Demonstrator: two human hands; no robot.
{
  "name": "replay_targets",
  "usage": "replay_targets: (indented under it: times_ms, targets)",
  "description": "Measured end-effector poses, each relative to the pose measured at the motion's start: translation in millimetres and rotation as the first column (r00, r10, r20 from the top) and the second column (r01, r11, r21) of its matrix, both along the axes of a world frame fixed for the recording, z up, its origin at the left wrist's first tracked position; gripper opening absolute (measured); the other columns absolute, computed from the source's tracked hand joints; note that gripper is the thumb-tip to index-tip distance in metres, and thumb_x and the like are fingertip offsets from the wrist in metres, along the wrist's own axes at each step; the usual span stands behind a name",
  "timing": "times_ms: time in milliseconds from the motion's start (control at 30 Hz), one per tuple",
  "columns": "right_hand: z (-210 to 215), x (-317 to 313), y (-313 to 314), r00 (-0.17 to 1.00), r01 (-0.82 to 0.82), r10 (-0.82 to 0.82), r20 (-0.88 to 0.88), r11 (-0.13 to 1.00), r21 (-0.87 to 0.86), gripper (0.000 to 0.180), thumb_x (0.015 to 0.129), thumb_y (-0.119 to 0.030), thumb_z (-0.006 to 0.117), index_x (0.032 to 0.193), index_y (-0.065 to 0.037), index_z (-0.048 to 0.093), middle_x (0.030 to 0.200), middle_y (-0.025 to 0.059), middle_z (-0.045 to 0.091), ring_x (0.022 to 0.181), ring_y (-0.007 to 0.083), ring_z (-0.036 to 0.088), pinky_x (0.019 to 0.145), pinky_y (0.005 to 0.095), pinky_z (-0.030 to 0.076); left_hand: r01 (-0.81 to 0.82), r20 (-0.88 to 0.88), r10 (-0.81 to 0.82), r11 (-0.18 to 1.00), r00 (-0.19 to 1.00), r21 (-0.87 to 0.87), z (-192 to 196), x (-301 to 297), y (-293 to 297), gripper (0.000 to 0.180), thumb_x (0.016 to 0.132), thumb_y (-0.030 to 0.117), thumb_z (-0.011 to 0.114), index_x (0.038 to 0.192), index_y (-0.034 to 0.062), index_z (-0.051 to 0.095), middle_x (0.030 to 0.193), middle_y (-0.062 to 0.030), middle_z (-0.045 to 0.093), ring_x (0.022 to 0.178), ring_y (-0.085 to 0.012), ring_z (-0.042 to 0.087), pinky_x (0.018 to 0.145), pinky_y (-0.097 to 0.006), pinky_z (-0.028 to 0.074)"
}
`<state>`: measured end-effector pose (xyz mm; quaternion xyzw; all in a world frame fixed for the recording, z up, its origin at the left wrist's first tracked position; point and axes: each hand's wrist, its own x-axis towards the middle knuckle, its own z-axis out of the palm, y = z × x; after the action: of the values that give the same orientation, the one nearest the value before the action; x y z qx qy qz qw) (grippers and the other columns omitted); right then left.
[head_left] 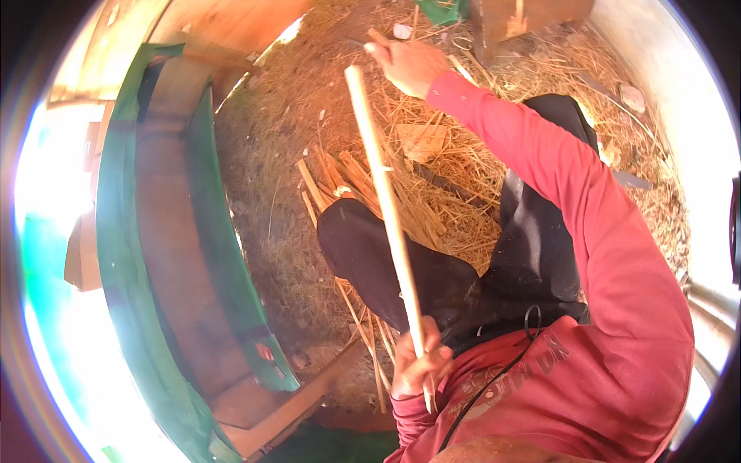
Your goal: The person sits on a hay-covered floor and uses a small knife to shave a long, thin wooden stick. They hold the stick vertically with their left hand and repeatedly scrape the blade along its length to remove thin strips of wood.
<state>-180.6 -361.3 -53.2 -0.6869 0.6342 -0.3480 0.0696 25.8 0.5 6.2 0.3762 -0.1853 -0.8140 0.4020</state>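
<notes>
My left hand [421,363], low in the view near my waist, is closed around the lower end of a long pale wooden stick [392,220]. The peeled stick rises at a slant across my thigh, its upper end free in the air. At the top, my arm stretched out, my right hand [414,65] is closed on what looks like a knife [356,43]. A thin dark blade shows beyond the fingers; the handle is mostly hidden. The blade stands apart from the stick. Split wood strips [351,177] lie on the ground beyond my bent knee.
Straw and shavings [471,231] cover the ground between and around my legs. On the left stands a long wooden frame with green cloth [123,231]. A pale wall [671,69] rises at the right; a wooden block [494,31] is at the top. Thin sticks [374,347] lie beside my left thigh.
</notes>
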Motion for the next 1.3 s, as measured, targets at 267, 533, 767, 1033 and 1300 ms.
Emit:
replay_targets:
  times_ms: [267, 533, 767, 1033, 1300]
  targets:
    - [39, 55, 119, 0.727, -0.64, 0.686, 0.04, 0.698, -0.321, 0.036, 0.091, -0.039, 0.057, 0.075, -0.007, 0.054, 0.057, 0.0133, 0.052, 0.053, 0.0337, 0.057, 0.05, 0.0446, 0.042, -0.172, 0.086, 0.174, 0.985, 0.981, -0.034, 19, 21, -56, 0.024, 0.081, -0.004, 0.045, 0.094, 0.0121, 0.034, 0.047, -0.0007, 0.034, 0.03, -0.0066, 0.026, 0.031, -0.023, 0.018]
    - [21, 53, 104, 0.827, -0.553, 0.558, -0.067, 0.789, -0.268, 0.041, 0.089, -0.047, 0.059, 0.078, -0.008, 0.054, 0.055, 0.0125, 0.053, 0.047, 0.0351, 0.055, 0.043, 0.046, 0.041, -0.116, 0.547, 0.183, 0.981, 0.817, -0.155, 25, 0, -49, 0.019, 0.079, -0.008, 0.038, 0.093, 0.0055, 0.035, 0.052, 0.0006, 0.034, 0.031, -0.0069, 0.029, 0.029, -0.021, 0.024]
    - [8, 65, 89, 0.846, -0.525, 0.527, -0.078, 0.798, -0.297, 0.04, 0.089, -0.051, 0.055, 0.082, -0.012, 0.057, 0.055, 0.0123, 0.054, 0.047, 0.0349, 0.056, 0.041, 0.0447, 0.041, -0.14, 0.632, 0.217, 0.976, 0.744, -0.17, 22, -5, -40, 0.021, 0.077, -0.005, 0.039, 0.095, 0.0066, 0.037, 0.056, 0.0, 0.037, 0.031, -0.0076, 0.027, 0.029, -0.022, 0.025]
    - [-26, 27, 25, 0.773, -0.273, -0.048, 0.633, 0.875, 0.399, 0.056, 0.101, -0.044, 0.035, 0.073, -0.005, 0.064, 0.054, 0.007, 0.056, 0.042, 0.0191, 0.055, 0.039, 0.0353, 0.046, -0.008, 0.561, -0.012, 0.999, 0.828, 0.033, 17, -8, 13, 0.015, 0.086, -0.005, 0.046, 0.093, 0.0063, 0.04, 0.055, 0.0012, 0.039, 0.034, -0.0064, 0.034, 0.03, -0.022, 0.026]
    - [8, 44, 65, 0.888, -0.418, 0.377, 0.263, 0.9, 0.121, 0.045, 0.095, -0.041, 0.052, 0.077, -0.001, 0.058, 0.061, 0.0165, 0.058, 0.056, 0.028, 0.059, 0.053, 0.0409, 0.043, -0.168, 0.693, 0.2, 0.979, 0.692, -0.114, 13, 13, -8, 0.011, 0.09, 0.001, 0.055, 0.093, 0.0054, 0.044, 0.055, 0.0024, 0.043, 0.036, -0.0052, 0.036, 0.032, -0.02, 0.028]
